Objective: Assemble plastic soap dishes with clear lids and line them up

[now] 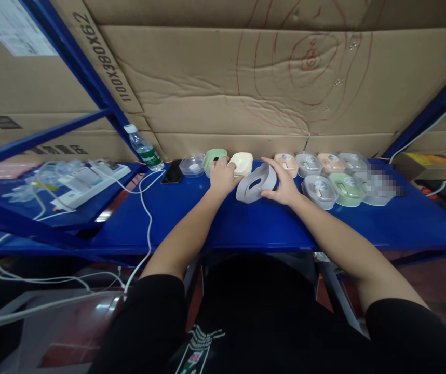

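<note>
My right hand (284,185) grips a translucent grey plastic container part (259,183) by its right edge, thumb below and fingers above. This part is tilted and has a dark oval opening in its side. My left hand (223,176) is closed at the left edge of a cream plastic container (242,163); its exact grip is partly hidden. Just behind the left fingers sits a green container (212,158), partly covered by them. A clear round container (192,165) stands left of the green one.
Several lidded containers (319,191) in grey, green and peach stand in rows on the right of the blue table (269,228). A water bottle (145,150), a phone (172,172) and a white cable (149,218) lie to the left. Cardboard (199,78) walls the back.
</note>
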Available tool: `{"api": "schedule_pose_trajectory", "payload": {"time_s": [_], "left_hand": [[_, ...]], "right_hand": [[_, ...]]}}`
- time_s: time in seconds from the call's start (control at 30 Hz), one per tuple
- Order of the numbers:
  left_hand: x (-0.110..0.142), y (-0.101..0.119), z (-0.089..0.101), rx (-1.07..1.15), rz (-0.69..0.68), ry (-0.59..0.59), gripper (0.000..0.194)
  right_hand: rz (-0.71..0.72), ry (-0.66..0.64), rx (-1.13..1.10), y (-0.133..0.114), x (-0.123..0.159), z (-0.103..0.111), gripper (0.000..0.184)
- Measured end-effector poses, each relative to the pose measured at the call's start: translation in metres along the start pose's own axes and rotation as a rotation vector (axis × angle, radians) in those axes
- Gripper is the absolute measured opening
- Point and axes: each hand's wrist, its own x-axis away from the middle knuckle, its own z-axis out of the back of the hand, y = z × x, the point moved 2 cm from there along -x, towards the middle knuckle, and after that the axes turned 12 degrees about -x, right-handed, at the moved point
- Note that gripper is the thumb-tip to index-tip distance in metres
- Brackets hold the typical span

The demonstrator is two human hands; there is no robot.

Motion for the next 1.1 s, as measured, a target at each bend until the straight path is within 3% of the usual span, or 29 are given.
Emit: {"api": "schedule_pose_trajectory", "payload": {"time_s": [0.2,0.53,0.77,0.9,1.1], "left_hand": [[0.005,0.004,0.006,-0.047,-0.085,-0.038,0.018],[0.0,0.011,-0.007,-0.034,-0.206,-0.094,0.028],[-0.001,0.014,0.005,-0.242,-0.23,-0.23,0.037],[0.001,0.015,0.011,-0.286,-0.218,-0.247,0.038],[0.003,0.012,0.019,-0.249,-0.175,-0.246,0.046]], "right_hand": [[0.029,0.009,-0.001,0.0,0.001,0.0,0.118],[0.04,0.007,0.013,0.002,0.001,0.001,0.117],[0.101,0.017,0.078,0.016,0.001,0.002,0.121],[0.104,0.087,0.161,0.019,0.001,0.005,0.124],[0.081,0.29,0.25,0.016,0.001,0.008,0.125]]}}
